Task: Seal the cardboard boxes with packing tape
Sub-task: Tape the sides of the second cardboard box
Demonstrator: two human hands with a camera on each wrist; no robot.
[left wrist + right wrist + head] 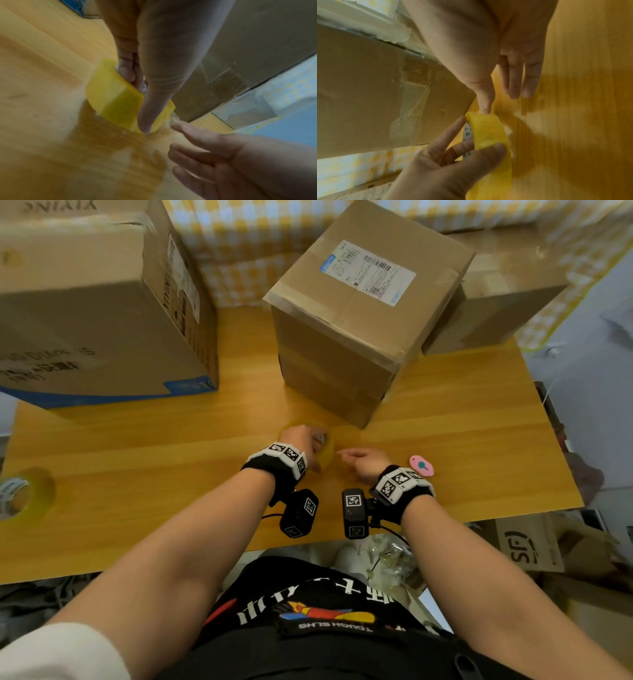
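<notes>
Yellow tape roll (118, 100) sits in the left hand (301, 440): thumb pressed across the outer band, fingers hooked through the core, so the roll is clamped upright just above the wooden table (445, 440). That grip likely keeps the roll from spinning while the free end is found.

Right hand (363, 462) reaches in beside it. Its thumb tip touches the roll's edge; the index appears to meet a clear scrap of tape there, though blur hides whether anything is actually pinched. The other three fingers hang straight and hold nothing. Judgement: it is picking at the tape end to peel a starter strip.

Both hands work low over the table's near-centre, directly in front of the stacked cardboard boxes (352, 337). The top one carries a white shipping label (368, 272) and already shows clear tape along its seam and edges. Keeping the roll this close probably means a short pull to the box.

Large box (96, 313) stands at the left, another box (496, 302) behind at the right. A second tape roll (20, 494) lies at the table's left edge, well apart from the hands. Small pink cutter-like item (421, 465) lies just beside the right wrist, within easy reach.
</notes>
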